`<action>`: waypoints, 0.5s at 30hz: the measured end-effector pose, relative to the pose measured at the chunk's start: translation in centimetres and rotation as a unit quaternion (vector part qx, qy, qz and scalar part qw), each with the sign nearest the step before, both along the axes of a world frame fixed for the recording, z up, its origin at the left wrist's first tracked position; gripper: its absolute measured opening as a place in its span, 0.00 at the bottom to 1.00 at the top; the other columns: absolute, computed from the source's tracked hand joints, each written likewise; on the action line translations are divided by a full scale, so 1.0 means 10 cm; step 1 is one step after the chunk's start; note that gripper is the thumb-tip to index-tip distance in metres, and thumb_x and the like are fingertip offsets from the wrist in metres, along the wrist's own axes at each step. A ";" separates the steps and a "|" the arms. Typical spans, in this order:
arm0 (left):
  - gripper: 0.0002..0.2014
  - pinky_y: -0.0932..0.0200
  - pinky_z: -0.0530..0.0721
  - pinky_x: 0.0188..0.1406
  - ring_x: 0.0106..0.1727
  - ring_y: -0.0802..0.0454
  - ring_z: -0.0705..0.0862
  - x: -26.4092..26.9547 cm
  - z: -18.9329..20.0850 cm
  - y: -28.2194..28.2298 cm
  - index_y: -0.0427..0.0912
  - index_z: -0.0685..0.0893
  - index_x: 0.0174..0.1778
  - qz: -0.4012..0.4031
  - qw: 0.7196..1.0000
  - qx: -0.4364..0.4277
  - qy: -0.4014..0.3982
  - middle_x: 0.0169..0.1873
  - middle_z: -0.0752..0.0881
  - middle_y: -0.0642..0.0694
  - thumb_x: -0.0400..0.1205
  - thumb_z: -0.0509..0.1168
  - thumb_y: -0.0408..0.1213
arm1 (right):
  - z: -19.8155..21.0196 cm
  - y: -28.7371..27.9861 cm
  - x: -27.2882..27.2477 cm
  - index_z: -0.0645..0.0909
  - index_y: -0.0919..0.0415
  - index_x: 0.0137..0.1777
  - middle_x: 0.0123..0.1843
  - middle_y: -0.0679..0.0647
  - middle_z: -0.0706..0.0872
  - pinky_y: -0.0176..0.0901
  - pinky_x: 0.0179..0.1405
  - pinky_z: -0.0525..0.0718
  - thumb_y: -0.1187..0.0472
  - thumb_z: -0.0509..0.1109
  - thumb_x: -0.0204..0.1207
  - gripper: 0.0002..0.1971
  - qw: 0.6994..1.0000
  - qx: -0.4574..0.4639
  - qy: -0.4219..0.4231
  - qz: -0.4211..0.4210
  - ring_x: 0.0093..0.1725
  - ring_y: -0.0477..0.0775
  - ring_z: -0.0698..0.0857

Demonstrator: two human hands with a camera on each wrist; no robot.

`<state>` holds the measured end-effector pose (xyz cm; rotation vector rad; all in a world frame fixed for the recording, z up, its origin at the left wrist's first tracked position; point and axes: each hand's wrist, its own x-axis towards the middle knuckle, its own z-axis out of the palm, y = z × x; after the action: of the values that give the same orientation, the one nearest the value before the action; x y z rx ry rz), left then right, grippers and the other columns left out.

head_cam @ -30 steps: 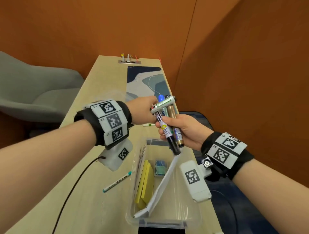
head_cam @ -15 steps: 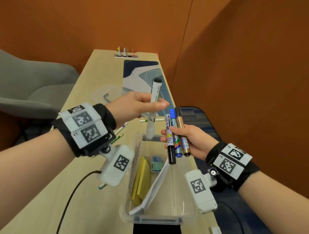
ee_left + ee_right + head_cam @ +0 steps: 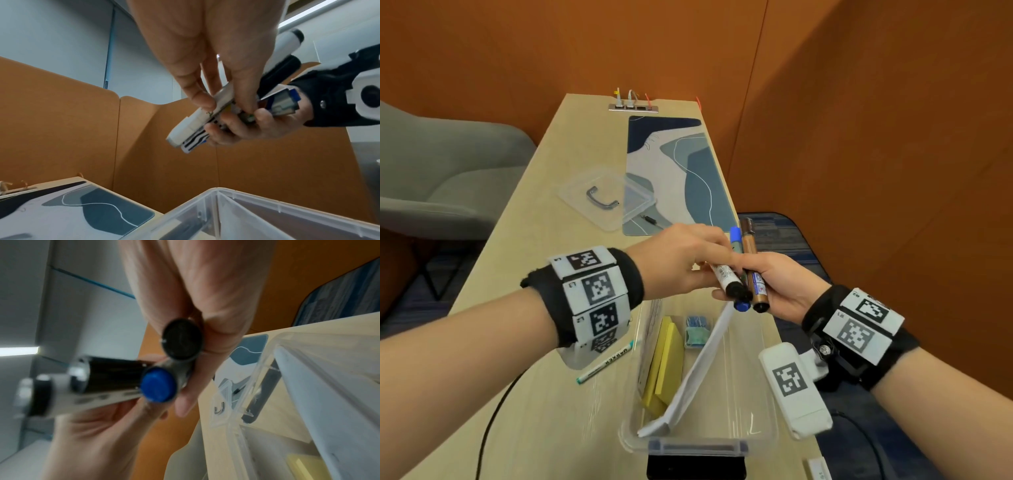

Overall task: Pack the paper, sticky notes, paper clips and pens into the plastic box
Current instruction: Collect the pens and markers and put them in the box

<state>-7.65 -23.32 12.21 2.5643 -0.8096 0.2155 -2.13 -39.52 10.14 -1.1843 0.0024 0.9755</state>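
My right hand (image 3: 767,284) grips a bundle of markers above the far end of the clear plastic box (image 3: 698,443): a blue marker (image 3: 736,236), a brown marker (image 3: 751,246) and a black-capped marker (image 3: 729,279). My left hand (image 3: 719,255) reaches across, pinches a white marker (image 3: 197,123) and lays it against that bundle. In the box lie yellow sticky notes (image 3: 667,363), a small box of paper clips (image 3: 697,330) and folded white paper (image 3: 698,370). A thin teal-tipped pen (image 3: 604,363) lies on the table left of the box.
The box's clear lid (image 3: 599,198) with its grey handle lies further back, partly on a patterned desk mat (image 3: 681,164). A grey chair (image 3: 448,178) stands to the left. Orange partitions close the back and right. A black cable (image 3: 489,428) runs across the near left.
My left hand had lifted the white marker upright away from the bundle; it has now brought it back down against the markers in my right hand, which dropped slightly.
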 end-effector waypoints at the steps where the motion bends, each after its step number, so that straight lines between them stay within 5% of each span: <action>1: 0.14 0.69 0.74 0.42 0.41 0.51 0.83 0.01 0.00 0.00 0.43 0.89 0.52 0.005 1.000 0.001 -0.010 0.44 0.87 0.42 0.74 0.65 0.40 | 0.00 -0.01 0.00 0.74 0.71 0.66 0.49 0.62 0.88 0.49 0.41 0.90 0.66 0.59 0.82 0.15 1.000 0.001 0.005 0.006 0.42 0.54 0.90; 4: 0.12 0.67 0.80 0.40 0.36 0.54 0.84 0.02 0.06 -0.02 0.37 0.87 0.45 0.099 0.991 -0.094 -0.004 0.38 0.87 0.44 0.77 0.67 0.43 | -0.03 -0.07 -0.01 0.73 0.66 0.65 0.47 0.63 0.90 0.50 0.37 0.91 0.65 0.57 0.83 0.13 1.000 -0.001 0.011 0.020 0.44 0.56 0.91; 7: 0.08 0.67 0.82 0.27 0.25 0.63 0.83 0.09 0.15 0.04 0.41 0.85 0.40 0.233 0.937 -0.218 0.142 0.27 0.87 0.52 0.76 0.70 0.42 | -0.06 -0.15 0.01 0.73 0.63 0.55 0.54 0.64 0.88 0.54 0.46 0.89 0.66 0.61 0.81 0.05 0.999 -0.038 -0.030 0.007 0.49 0.55 0.90; 11: 0.07 0.70 0.75 0.17 0.15 0.62 0.76 0.15 0.19 0.07 0.38 0.83 0.34 0.229 0.855 -0.310 0.346 0.18 0.83 0.51 0.75 0.70 0.36 | -0.07 -0.18 0.00 0.77 0.62 0.54 0.43 0.53 0.92 0.49 0.45 0.90 0.66 0.62 0.80 0.06 0.998 -0.030 -0.054 0.017 0.44 0.47 0.91; 15: 0.05 0.72 0.76 0.16 0.15 0.62 0.78 0.15 0.09 -0.06 0.37 0.83 0.35 0.229 0.822 -0.323 0.410 0.14 0.85 0.50 0.75 0.71 0.33 | -0.04 -0.11 -0.04 0.78 0.61 0.56 0.39 0.55 0.91 0.43 0.41 0.90 0.66 0.57 0.82 0.09 0.999 0.016 -0.045 0.027 0.38 0.48 0.90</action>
<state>-6.19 -23.93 13.11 1.8438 0.2032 -0.4003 -2.54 -40.58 9.71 -1.2021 -0.1167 0.9659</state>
